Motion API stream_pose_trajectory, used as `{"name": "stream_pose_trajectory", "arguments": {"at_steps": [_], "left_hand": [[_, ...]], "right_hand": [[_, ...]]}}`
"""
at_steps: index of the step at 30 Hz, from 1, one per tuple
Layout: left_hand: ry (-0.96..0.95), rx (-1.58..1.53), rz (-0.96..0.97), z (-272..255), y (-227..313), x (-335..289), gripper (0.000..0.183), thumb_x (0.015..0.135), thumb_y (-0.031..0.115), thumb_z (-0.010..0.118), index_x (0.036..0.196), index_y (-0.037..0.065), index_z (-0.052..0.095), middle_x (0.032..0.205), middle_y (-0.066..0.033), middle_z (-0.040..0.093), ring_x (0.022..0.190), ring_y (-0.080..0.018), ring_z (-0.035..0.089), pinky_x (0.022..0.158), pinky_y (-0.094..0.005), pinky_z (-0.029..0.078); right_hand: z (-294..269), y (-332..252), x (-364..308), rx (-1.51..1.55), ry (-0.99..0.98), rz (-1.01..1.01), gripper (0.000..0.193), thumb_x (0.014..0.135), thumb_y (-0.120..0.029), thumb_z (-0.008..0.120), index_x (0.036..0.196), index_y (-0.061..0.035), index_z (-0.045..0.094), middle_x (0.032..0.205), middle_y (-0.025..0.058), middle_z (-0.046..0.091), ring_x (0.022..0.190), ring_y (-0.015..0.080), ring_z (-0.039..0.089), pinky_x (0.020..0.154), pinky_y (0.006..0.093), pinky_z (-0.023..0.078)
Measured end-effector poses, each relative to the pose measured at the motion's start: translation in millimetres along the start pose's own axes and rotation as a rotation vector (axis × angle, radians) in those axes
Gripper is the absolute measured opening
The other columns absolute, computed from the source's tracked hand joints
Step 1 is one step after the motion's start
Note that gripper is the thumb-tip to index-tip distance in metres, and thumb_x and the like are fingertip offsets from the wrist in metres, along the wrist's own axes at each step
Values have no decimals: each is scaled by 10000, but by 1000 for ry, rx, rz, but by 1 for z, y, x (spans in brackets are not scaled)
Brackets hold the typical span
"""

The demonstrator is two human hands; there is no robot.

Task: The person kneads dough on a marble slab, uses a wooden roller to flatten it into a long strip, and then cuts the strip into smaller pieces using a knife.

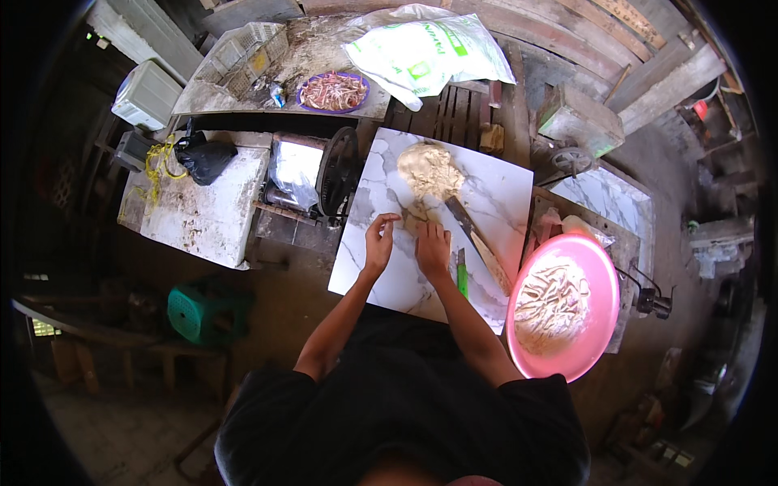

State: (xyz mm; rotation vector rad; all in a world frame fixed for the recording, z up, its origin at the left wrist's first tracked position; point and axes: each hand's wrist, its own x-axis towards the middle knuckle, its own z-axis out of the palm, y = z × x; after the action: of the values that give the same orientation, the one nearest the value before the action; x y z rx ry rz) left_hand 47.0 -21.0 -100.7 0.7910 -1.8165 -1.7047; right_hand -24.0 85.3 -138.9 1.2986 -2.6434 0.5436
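Observation:
My left hand (pixel 379 245) is over the marble-patterned board (pixel 366 202), its fingers drawn together and pointing toward the other hand. My right hand (pixel 433 247) is close beside it, fingers bent down toward the board. Whatever is in either hand is too small to make out. Just beyond them lies a mound of pale floury dough (pixel 428 168). A long dark blade with a wooden handle (pixel 490 263) slants across the board, right of my right hand. Nearer to me is a green-handled knife (pixel 462 275). A pink basin (pixel 598 340) holds flour-coated strips (pixel 555 296).
Farther off, a purple plate (pixel 301 102) bears reddish strips, near a plastic crate (pixel 243 57). A white sack (pixel 429 53) lies at the back. On the left are a hand-wheeled machine (pixel 339 172), a black bag (pixel 204 158) and a green stool (pixel 186 314).

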Motion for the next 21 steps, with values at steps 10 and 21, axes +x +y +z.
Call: {"name": "stream_pose_trajectory", "arguments": {"at_steps": [10, 21], "left_hand": [[-33, -152, 52, -8, -2, 4, 183, 865, 126, 419, 915, 20, 559, 887, -52, 587, 835, -115, 514, 731, -259, 375], [19, -156, 22, -22, -18, -8, 189, 870, 115, 408, 915, -7, 546, 892, -74, 579, 862, -139, 519, 784, -260, 375]], "right_hand": [[-29, -34, 15, 1068, 82, 645, 457, 586, -167, 729, 996, -95, 539, 878, 81, 416, 828, 201, 436, 710, 288, 361], [-30, -20, -15, 354, -92, 82, 209, 661, -103, 589, 739, -23, 412, 796, 133, 451, 774, 305, 428, 646, 395, 371]]}}
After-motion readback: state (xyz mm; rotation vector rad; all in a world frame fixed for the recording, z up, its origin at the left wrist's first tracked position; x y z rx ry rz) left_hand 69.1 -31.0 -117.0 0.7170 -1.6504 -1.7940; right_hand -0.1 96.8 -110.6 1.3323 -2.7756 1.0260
